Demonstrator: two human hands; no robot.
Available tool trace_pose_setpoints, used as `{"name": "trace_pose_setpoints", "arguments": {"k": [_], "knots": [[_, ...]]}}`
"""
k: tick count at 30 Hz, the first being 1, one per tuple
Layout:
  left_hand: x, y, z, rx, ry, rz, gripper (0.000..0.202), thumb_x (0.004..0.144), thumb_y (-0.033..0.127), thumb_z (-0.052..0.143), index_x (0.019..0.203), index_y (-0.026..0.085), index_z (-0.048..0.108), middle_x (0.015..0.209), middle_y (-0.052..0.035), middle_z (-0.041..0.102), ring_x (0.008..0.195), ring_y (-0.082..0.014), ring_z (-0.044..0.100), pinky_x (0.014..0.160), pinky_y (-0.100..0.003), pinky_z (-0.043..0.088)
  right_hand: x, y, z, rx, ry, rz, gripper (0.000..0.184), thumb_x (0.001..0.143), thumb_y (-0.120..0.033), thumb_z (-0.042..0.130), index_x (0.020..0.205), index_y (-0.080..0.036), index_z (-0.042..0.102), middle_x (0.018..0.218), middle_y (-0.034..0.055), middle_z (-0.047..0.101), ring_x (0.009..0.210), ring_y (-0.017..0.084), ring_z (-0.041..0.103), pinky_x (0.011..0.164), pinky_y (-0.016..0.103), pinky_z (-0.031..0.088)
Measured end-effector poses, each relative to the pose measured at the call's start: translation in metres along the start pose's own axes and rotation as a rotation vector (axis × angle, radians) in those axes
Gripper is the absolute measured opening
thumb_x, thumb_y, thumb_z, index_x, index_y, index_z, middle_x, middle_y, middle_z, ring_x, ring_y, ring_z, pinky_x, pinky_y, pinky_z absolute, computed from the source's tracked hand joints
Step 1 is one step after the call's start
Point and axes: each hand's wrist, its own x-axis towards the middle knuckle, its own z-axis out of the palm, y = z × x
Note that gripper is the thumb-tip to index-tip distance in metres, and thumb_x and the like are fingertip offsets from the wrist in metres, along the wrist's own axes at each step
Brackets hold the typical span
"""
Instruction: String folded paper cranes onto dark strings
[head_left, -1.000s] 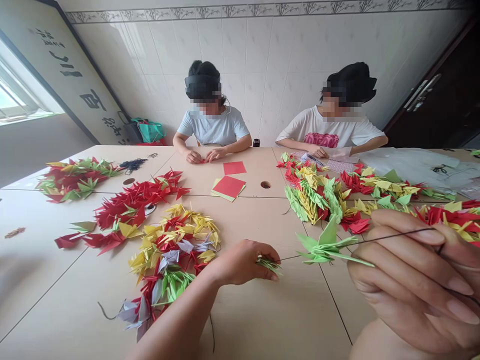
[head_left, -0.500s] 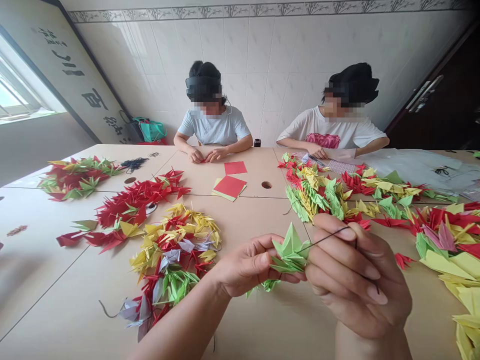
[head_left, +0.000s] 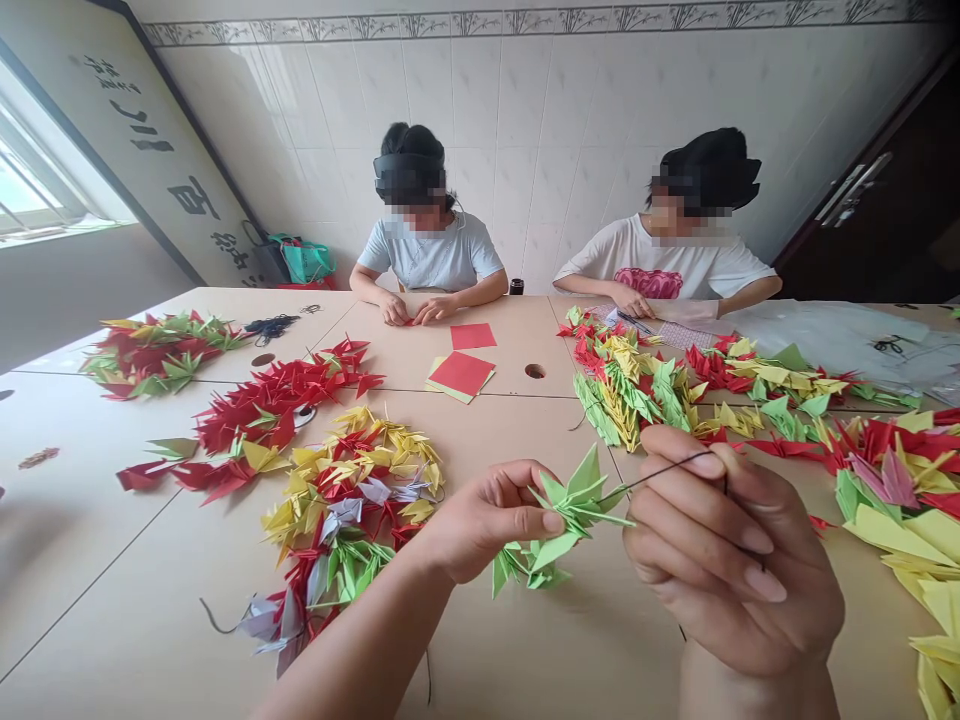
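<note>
My left hand (head_left: 487,520) pinches a green paper crane (head_left: 577,500) above the table, with more green cranes (head_left: 525,562) bunched just below it on the same thin dark thread (head_left: 660,470). My right hand (head_left: 727,560) is closed on that thread, thumb and forefinger pinching it near the top, close to the crane's right side. The two hands are only a few centimetres apart. A long string of yellow, red, grey and green cranes (head_left: 345,500) lies on the table to the left of my left arm.
Piles of red, green and yellow cranes cover the table at left (head_left: 157,350), centre left (head_left: 277,400) and right (head_left: 675,390). Red paper squares (head_left: 459,372) lie mid-table beside a round hole (head_left: 534,371). Two people sit opposite, hands on the table. A dark door (head_left: 885,200) is at right.
My right hand came in from the right towards my left hand, sliding the green crane along the thread until it met the bunch. My left hand now pinches that crane.
</note>
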Motion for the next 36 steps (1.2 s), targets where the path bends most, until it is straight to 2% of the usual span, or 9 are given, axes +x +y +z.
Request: {"name": "trace_pose_setpoints", "arguments": {"k": [12,17,19,21,24,28,31,33,36], "knots": [[-0.004,0.007,0.004,0.104,0.013,-0.01,0.025,0.063,0.024,0.081,0.076,0.015,0.063,0.063,0.0023,0.06,0.054,-0.0071,0.05,0.053,-0.019,0.039,0.003,0.002,0.0,-0.084,-0.017,0.03,0.02,0.081,-0.029,0.072,0.069,-0.024,0.057,0.045,-0.0113,0.024,0.034,0.005,0.012,0.033,0.019,0.015],[-0.006,0.007,0.005,0.1,0.042,0.06,0.02,0.069,0.026,0.076,0.077,0.014,0.064,0.066,0.0009,0.06,0.057,-0.008,0.051,0.055,-0.02,0.04,0.003,-0.006,-0.004,-0.161,0.028,-0.015,0.02,0.076,-0.03,0.077,0.066,-0.021,0.062,0.059,-0.0058,0.048,0.038,0.002,0.022,0.035,0.019,0.018],[-0.007,0.008,0.005,0.102,0.057,0.078,0.019,0.071,0.027,0.075,0.079,0.014,0.063,0.066,0.0008,0.06,0.057,-0.0086,0.051,0.055,-0.02,0.04,0.002,-0.01,-0.007,-0.216,0.055,-0.031,0.019,0.075,-0.032,0.077,0.066,-0.022,0.064,0.076,-0.0017,0.061,0.038,0.002,0.031,0.034,0.02,0.018],[-0.009,0.007,0.006,0.101,0.083,0.116,0.018,0.073,0.027,0.074,0.079,0.015,0.062,0.067,0.0006,0.061,0.057,-0.009,0.052,0.055,-0.021,0.04,0.0,-0.014,-0.009,-0.255,0.023,-0.014,0.017,0.077,-0.035,0.075,0.068,-0.025,0.066,0.082,0.0005,0.066,0.039,0.004,0.041,0.032,0.02,0.018],[-0.01,0.007,0.008,0.075,0.063,0.17,0.018,0.077,0.025,0.072,0.081,0.016,0.058,0.068,-0.0001,0.063,0.064,-0.0119,0.058,0.06,-0.022,0.042,-0.001,-0.016,-0.012,-0.272,-0.03,0.022,0.015,0.081,-0.036,0.071,0.071,-0.027,0.065,0.063,-0.0015,0.059,0.042,0.008,0.044,0.034,0.019,0.022],[-0.013,0.008,0.01,0.069,0.02,0.203,0.02,0.077,0.022,0.073,0.084,0.017,0.055,0.072,-0.0007,0.063,0.064,-0.0115,0.058,0.059,-0.022,0.041,0.0,-0.014,-0.016,-0.319,0.015,-0.084,0.016,0.082,-0.038,0.071,0.076,-0.026,0.064,0.056,-0.0048,0.044,0.044,0.007,0.035,0.041,0.02,0.033],[-0.017,0.008,0.011,0.106,0.019,0.267,0.018,0.077,0.019,0.072,0.082,0.017,0.055,0.076,0.0,0.059,0.062,-0.0091,0.051,0.056,-0.021,0.038,-0.002,-0.012,-0.018,-0.508,0.041,-0.159,0.018,0.082,-0.045,0.07,0.083,-0.028,0.066,0.054,-0.0062,0.041,0.044,0.007,0.033,0.042,0.018,0.035],[-0.02,0.009,0.013,0.186,0.037,0.358,0.014,0.078,0.014,0.069,0.081,0.018,0.055,0.079,-0.0002,0.057,0.067,-0.0102,0.051,0.059,-0.022,0.04,-0.005,-0.012,-0.019,-0.78,0.133,-0.215,0.017,0.083,-0.045,0.069,0.09,-0.03,0.067,0.057,-0.0054,0.046,0.047,0.008,0.041,0.044,0.016,0.038],[-0.023,0.01,0.017,0.407,0.116,0.521,0.019,0.076,0.002,0.062,0.082,0.019,0.058,0.084,-0.0004,0.055,0.079,-0.0125,0.052,0.074,-0.025,0.044,-0.008,-0.011,-0.02,-1.257,0.277,-0.253,0.019,0.085,-0.044,0.067,0.1,-0.032,0.069,0.069,-0.0026,0.058,0.06,0.011,0.054,0.053,0.018,0.047]]}}
